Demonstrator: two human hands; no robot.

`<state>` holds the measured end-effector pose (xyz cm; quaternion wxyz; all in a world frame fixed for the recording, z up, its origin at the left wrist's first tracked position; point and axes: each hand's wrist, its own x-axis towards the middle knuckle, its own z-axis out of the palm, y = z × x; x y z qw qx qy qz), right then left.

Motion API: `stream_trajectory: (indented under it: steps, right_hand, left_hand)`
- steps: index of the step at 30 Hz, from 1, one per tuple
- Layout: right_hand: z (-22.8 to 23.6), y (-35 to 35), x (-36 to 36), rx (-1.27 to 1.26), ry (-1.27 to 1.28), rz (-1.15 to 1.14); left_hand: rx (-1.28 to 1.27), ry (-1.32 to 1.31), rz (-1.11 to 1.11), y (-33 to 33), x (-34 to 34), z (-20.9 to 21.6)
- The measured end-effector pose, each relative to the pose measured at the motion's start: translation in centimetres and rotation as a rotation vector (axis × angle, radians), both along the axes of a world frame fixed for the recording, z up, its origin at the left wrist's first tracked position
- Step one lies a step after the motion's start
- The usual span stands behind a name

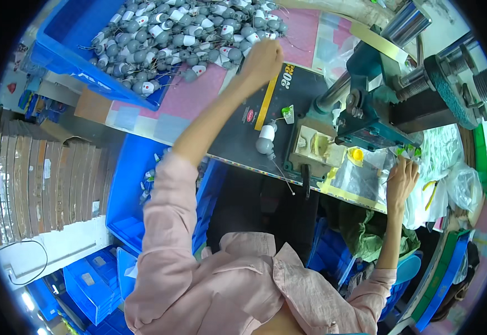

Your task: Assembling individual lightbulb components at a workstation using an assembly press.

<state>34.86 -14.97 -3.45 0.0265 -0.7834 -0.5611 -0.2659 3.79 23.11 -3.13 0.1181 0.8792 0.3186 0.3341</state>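
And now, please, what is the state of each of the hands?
Left hand: fingers curled, beside the grey-and-white parts; whether it holds one cannot be told.
Right hand: fingertips at small green-and-white pieces; whether closed on one cannot be told.

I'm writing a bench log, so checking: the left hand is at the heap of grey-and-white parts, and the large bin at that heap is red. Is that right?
Not quite: the head view shows the large bin is blue, not red. The left hand is at the heap of grey-and-white parts.
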Motion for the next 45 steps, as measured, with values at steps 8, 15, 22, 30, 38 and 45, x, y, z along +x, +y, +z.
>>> stream_trajectory:
  steps: [8, 15, 22, 30, 38, 45]
  right_hand:
    - [1.3, 2.6, -8.6, 0.504, 1.079, 0.112]
    - [0.4, 5.4, -16.6, 0.511, 0.647, 0.546]
    - [1.3, 6.4, -17.6, 0.302, 0.441, 0.638]
    - [1.5, 5.0, -10.4, 0.532, 1.310, 0.093]
    - [-1.0, 4.5, -8.4, 0.382, 1.053, -0.052]
    - [0.7, 5.4, -9.9, 0.614, 1.507, 0.115]
  left_hand:
    - [0.326, 0.631, 0.311, 7.6, 5.8, -1.1]
    - [-0.042, 0.076, -0.306, 14.9, 1.0, -1.3]
    - [-0.296, 0.049, -0.887, 15.4, -0.4, -2.6]
    - [-1.606, -0.502, -0.515, 12.9, 0.2, -0.8]
    - [-1.716, -0.812, -0.605, 3.6, -0.5, 2.2]
    - [-1.339, -0.543, -0.386, -8.1, -3.4, 4.4]
